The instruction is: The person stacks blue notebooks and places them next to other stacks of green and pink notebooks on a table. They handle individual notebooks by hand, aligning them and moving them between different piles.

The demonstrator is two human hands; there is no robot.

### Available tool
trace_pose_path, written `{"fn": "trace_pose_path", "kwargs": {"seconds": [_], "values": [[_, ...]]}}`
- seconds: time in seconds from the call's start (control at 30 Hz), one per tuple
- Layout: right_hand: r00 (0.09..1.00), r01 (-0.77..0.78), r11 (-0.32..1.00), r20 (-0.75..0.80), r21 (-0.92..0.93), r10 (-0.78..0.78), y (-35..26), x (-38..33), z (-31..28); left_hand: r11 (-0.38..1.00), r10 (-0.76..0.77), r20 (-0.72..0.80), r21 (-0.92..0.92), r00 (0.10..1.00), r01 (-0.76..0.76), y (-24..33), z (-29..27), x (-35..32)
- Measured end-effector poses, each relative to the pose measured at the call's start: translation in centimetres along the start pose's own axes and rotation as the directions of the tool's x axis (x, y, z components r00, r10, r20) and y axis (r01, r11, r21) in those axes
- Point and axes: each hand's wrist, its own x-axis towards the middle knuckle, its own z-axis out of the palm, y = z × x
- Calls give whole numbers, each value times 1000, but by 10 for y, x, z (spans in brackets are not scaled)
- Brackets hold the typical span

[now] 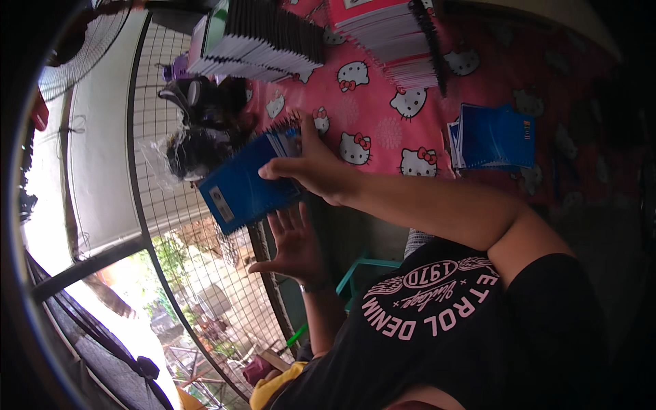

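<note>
Slanting from lower left to upper right at mid-frame, blue notebooks (247, 184) are gripped by one hand (316, 169); the other hand (295, 242), open and empty, is held just below.

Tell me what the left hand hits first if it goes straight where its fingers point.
Most likely the blue notebook stack gripped by the right hand, which sits just beyond the open left hand. Depth is unclear, though.

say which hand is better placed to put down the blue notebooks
Right, probably: the right hand already grips the blue notebooks at the edge of the pink tablecloth, while the left hand is open beneath them, holding nothing.
</note>
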Motion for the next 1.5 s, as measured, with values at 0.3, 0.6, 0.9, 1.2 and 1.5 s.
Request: {"fn": "trace_pose_path", "kwargs": {"seconds": [0.3,0.6,0.9,1.2,1.5], "values": [[885,327,662,-27,-674,-464,54,-17,20,940,85,-311,339,947,27,6,44,72],[998,-47,942,22,-333,58,66,-10,-37,748,-353,-120,559,928,357,100,-78,123],[975,-134,819,-221,-558,9,106,15,-9,378,-498,-372,720,783,582,120,-104,204],[939,-291,691,-336,-662,74,122,40,-26,329,-595,-418,653,686,683,81,-57,223],[765,-619,615,-552,-489,331,87,91,26,300,-586,-539,549,605,780,98,-135,241]]}}
